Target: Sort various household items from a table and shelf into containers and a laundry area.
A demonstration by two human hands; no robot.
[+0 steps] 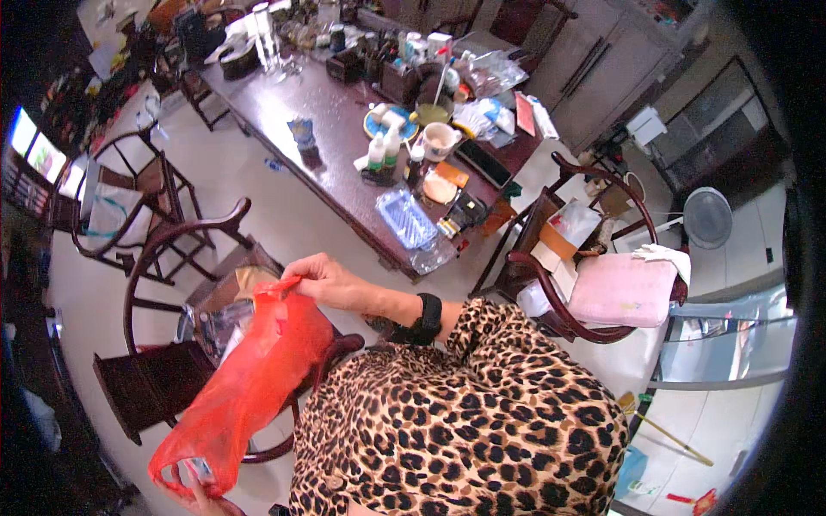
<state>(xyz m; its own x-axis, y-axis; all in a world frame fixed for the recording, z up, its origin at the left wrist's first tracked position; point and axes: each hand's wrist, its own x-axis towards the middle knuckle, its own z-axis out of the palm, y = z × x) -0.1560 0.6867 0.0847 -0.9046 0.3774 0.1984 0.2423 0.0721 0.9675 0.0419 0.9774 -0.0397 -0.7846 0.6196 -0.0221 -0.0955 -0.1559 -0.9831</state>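
A translucent red plastic bag point(258, 374) stretches diagonally in front of me at the left. My right hand point(316, 280), with a black watch point(428, 316) on the wrist, pinches the bag's gathered upper end. At the bottom edge of the view, my left hand point(210, 500) is at the bag's lower end, partly covered by the red film and partly cut off. Its fingers show at a gap in the bag, beside a small white and blue thing point(195, 466). What else the bag contains cannot be made out.
A dark wooden table point(348, 213) bears bottles, a cup point(440, 140), a phone point(483, 164) and a blue tray in clear plastic point(406, 217). Wooden armchairs stand around; one point(155, 387) is just behind the bag. Another holds a pink cushion point(623, 290) and a box.
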